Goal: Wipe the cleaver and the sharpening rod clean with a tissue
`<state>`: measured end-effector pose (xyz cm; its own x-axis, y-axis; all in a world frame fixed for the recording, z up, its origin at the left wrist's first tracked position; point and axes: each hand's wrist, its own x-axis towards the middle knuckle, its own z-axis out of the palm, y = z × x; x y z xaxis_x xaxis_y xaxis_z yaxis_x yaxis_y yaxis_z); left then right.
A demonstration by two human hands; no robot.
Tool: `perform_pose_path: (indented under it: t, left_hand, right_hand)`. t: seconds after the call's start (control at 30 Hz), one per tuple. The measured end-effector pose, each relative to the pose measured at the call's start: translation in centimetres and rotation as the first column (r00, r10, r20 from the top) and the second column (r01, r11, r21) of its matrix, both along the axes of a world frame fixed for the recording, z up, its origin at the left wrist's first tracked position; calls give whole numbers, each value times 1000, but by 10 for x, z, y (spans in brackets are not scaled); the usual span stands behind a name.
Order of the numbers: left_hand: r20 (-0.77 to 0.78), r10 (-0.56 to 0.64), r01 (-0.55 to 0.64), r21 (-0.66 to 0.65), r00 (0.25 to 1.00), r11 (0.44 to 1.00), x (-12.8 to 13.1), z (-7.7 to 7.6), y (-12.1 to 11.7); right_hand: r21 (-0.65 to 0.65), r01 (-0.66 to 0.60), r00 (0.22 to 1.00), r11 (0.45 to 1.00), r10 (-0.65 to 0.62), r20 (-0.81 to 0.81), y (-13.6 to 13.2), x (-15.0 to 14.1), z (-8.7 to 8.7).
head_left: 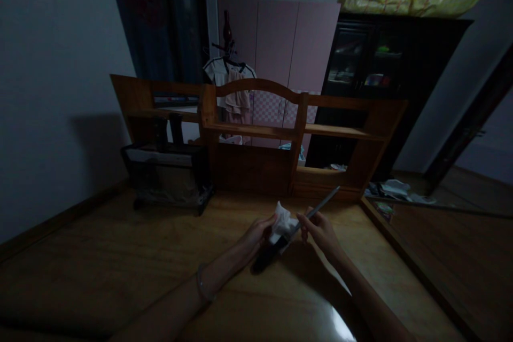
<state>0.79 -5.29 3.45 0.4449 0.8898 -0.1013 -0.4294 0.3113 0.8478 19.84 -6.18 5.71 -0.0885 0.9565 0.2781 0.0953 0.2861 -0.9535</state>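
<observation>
Left hand (257,234) holds tissue (281,220); right hand (321,230), black-handled tool (271,254); table edge (416,263) well apart.

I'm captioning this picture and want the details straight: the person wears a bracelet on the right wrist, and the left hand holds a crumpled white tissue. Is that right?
Not quite: the head view shows the bracelet on the left wrist, not the right. The left hand does hold the crumpled white tissue.

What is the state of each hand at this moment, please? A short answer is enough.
Left hand: closed, holding a crumpled white tissue at the black-handled tool.
Right hand: fingers closed on the tool's metal shaft.
</observation>
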Motion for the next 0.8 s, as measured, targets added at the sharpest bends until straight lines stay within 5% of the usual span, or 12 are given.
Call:
perform_pose_path:
  t: [0.33, 0.53, 0.8]
  left_hand:
    - [245, -24, 45, -78, 969, 996, 1, 5, 10]
    - [80, -33, 39, -72, 996, 997, -1, 16, -2]
    - [-24, 2, -1, 37, 1000, 999, 0, 4, 0]
  right_hand:
    - [-109, -160, 986, 981, 154, -63, -7, 7, 13]
    - [-154, -220, 968, 963, 195, -160, -9, 1, 10]
    - [-121, -159, 979, 980, 141, -144, -4, 6, 7]
